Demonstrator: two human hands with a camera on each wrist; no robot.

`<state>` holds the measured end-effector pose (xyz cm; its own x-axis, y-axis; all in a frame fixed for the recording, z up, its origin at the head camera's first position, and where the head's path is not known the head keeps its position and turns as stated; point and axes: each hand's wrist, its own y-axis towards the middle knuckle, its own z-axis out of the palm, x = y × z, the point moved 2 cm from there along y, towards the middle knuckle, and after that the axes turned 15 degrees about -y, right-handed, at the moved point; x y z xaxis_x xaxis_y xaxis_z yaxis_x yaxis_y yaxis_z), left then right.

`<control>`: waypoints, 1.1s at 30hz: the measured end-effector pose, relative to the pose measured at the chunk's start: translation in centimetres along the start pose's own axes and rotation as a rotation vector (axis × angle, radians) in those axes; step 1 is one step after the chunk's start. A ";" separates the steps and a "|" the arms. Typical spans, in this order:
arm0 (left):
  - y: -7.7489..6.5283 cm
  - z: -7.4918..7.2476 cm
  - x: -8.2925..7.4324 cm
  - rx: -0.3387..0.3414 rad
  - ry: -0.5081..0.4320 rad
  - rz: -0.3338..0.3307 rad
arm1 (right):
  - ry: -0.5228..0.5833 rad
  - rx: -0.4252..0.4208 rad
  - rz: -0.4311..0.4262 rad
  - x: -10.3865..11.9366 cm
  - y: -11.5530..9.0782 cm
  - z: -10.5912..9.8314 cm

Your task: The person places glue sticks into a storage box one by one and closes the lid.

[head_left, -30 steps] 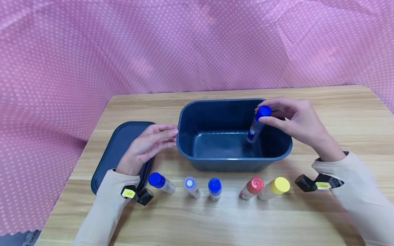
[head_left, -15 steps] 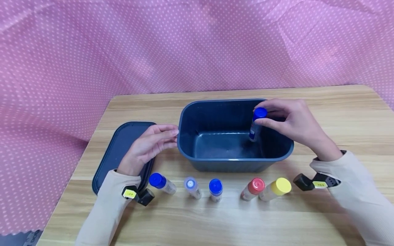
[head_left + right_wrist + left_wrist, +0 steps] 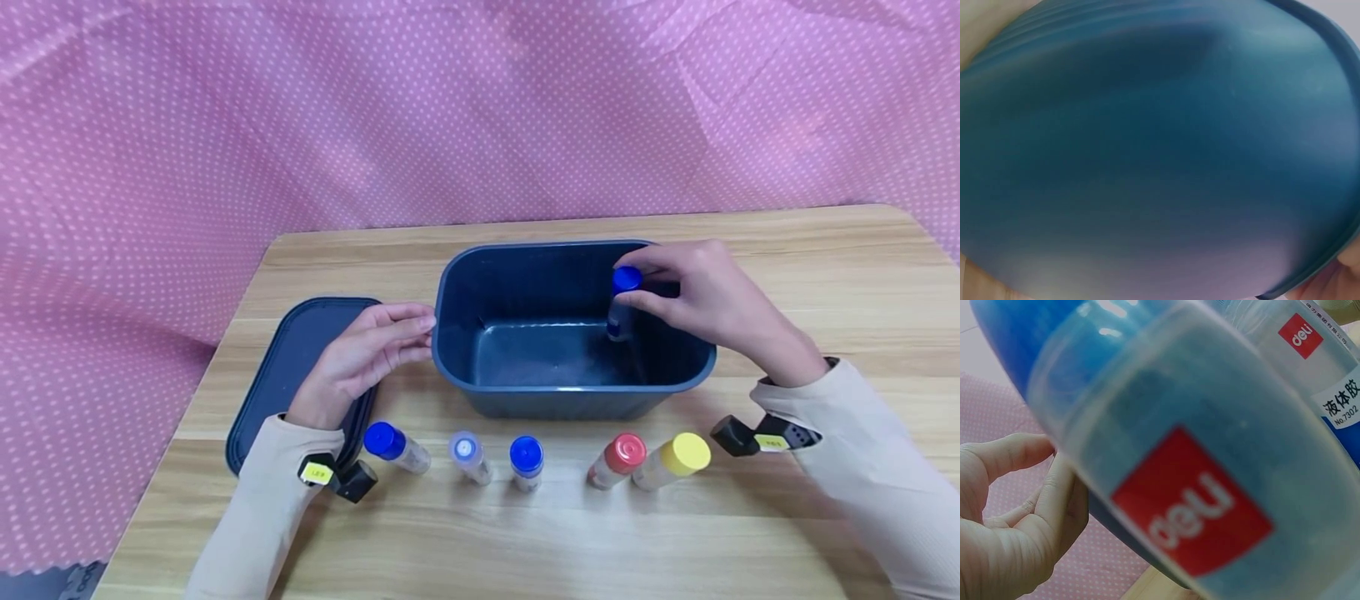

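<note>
Head view: right hand [image 3: 697, 292] is curled, thumb and fingers pinching the blue-capped glue bottle [image 3: 626, 282] by its upper end. I read the bottle at 9 o'clock from that hand, long axis close to upright, base down inside the tub [image 3: 555, 404], toward its 3 o'clock end. Base against tub floor or just above it: I can't tell, and that's the gap I'd watch. Right hand is far the nearer one; it reaches over the rim from 3 o'clock. Left hand [image 3: 367, 354] holds nothing, fingers loosely extended, tips at the tub's 9 o'clock rim. Bare tub floor lies at 8 o'clock from the bottle; the nearest obstacle I see is the end wall under the right hand. Lid [image 3: 288, 375] on the bench [image 3: 562, 542] beyond the left hand, partly under that arm. Across the tub's 6 o'clock side, left to right: blue [image 3: 397, 448], pale [image 3: 469, 457], blue [image 3: 527, 462], red [image 3: 617, 461] and yellow [image 3: 671, 461] bottles.

Left wrist view: a blue-capped bottle up close, blurred, covers most of it; left fingers at 8 o'clock, another labelled bottle at 2.

Right wrist view: tub wall nearly everywhere, some fingers at 4 o'clock. Grip hidden here.
</note>
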<state>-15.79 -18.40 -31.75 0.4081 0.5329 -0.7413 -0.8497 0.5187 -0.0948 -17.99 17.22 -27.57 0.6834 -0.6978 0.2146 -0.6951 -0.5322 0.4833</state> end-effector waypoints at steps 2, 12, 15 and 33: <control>0.0 0.0 0.0 0.000 -0.002 0.001 | -0.025 0.020 -0.012 0.1 0.1 0.0; -0.1 0.0 0.1 -0.003 0.000 -0.001 | -0.086 0.055 -0.057 0.2 0.2 0.1; -0.1 0.0 0.1 0.000 -0.002 0.001 | -0.107 0.063 -0.060 0.3 0.2 0.1; -0.1 -0.2 0.3 0.011 -0.005 0.003 | -0.184 -0.024 -0.022 0.9 -0.9 -1.3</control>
<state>-15.64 -18.46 -32.13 0.4073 0.5381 -0.7380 -0.8473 0.5241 -0.0855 -16.49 17.69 -26.72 0.6445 -0.7632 0.0456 -0.6732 -0.5382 0.5071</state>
